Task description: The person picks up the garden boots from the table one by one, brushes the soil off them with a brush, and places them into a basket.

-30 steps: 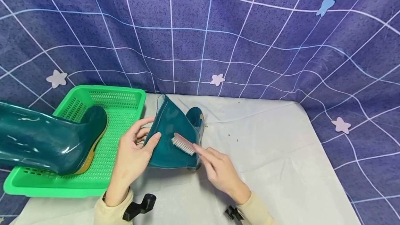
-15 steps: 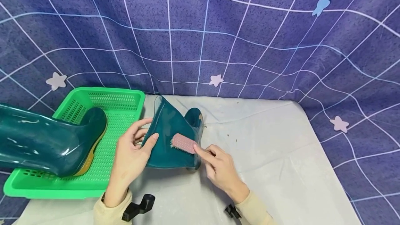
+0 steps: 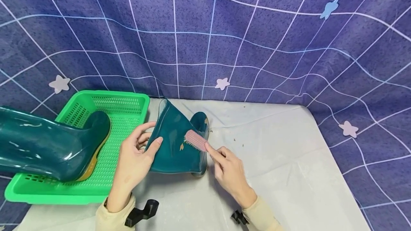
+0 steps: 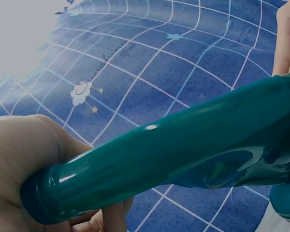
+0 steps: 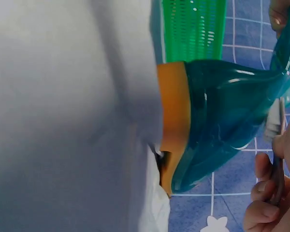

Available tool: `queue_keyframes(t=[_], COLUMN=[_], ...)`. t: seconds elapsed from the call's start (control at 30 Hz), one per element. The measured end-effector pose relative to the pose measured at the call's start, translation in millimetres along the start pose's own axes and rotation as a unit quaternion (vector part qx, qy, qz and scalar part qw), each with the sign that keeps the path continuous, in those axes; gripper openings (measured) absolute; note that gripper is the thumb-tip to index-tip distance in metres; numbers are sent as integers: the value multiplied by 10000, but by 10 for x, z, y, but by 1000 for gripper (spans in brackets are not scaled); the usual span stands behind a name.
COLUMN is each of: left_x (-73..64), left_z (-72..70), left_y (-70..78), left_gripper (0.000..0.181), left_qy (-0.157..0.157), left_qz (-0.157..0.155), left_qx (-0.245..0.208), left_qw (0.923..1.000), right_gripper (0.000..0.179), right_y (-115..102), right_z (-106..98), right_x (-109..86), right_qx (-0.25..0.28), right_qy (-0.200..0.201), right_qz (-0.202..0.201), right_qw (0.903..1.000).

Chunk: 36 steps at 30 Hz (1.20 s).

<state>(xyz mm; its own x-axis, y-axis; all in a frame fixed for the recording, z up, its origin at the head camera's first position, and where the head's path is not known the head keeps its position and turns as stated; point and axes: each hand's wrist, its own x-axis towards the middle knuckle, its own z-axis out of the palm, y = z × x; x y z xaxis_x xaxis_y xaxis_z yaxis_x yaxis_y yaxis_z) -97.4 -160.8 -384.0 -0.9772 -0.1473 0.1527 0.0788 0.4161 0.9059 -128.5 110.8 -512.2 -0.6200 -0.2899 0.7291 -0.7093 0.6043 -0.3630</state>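
"Teal boot [image 3: 173, 129] is sitting sole down on the white-covered table [image 3: 273, 152], right? Beside the green basket [image 3: 118, 147]?"

"Yep, shaft slanted over. Left hand [image 3: 136, 154] has its top edge pinched between thumb and fingers."

"And the other one?"

"Right hand [image 3: 230, 169] is wrapped round the handle of a pink brush [image 3: 196, 140], bristles up against the shaft. Second boot [image 3: 54, 145] lies partly in that basket, fyi."

My left hand [image 3: 136, 158] grips a leaning teal boot [image 3: 173, 158] by its top; my right hand [image 3: 229, 172] holds a pink brush [image 3: 196, 140], bristles toward it.
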Motion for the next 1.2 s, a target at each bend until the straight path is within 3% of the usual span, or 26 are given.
queue_keyframes(t=[0.2, 0.4, 0.6, 0.73, 0.8, 0.93, 1.1, 1.2], left_x=[8, 13, 3, 5, 7, 13, 17, 14], left_z=[8, 5, 15, 13, 14, 16, -8, -15], left_y=[8, 1, -9, -9, -9, -11, -11, -18], left_gripper=[43, 43, 43, 43, 43, 43, 43, 44], left_qy=[-69, -18, -76, 9, -12, -85, 29, -35], left_qz=[39, 11, 61, 19, 13, 46, 10, -15], left_qx=[-9, -33, 17, 47, 22, 3, 144, 45], left_qw=[10000, 10000, 10000, 10000, 10000, 10000, 9999, 10000], right_gripper=[52, 51, 51, 53, 54, 53, 53, 55], right_y=[-10, -14, -11, -14, -8, -3, -5, -20], right_z=[-14, -29, -24, -27, -30, -24, -19, -26], right_x=[17, 23, 17, 16, 17, 17, 17, 29], right_qx=[743, 209, 300, -114, 28, 531, 166, 385], right_qy=[-173, 45, 22, 165, 227, -50, -32, 11], right_qz=[-216, 141, -488, -67, -14, -343, 34, -52], right_qw=[9969, 9997, 9984, 9998, 9997, 9980, 9999, 9992])
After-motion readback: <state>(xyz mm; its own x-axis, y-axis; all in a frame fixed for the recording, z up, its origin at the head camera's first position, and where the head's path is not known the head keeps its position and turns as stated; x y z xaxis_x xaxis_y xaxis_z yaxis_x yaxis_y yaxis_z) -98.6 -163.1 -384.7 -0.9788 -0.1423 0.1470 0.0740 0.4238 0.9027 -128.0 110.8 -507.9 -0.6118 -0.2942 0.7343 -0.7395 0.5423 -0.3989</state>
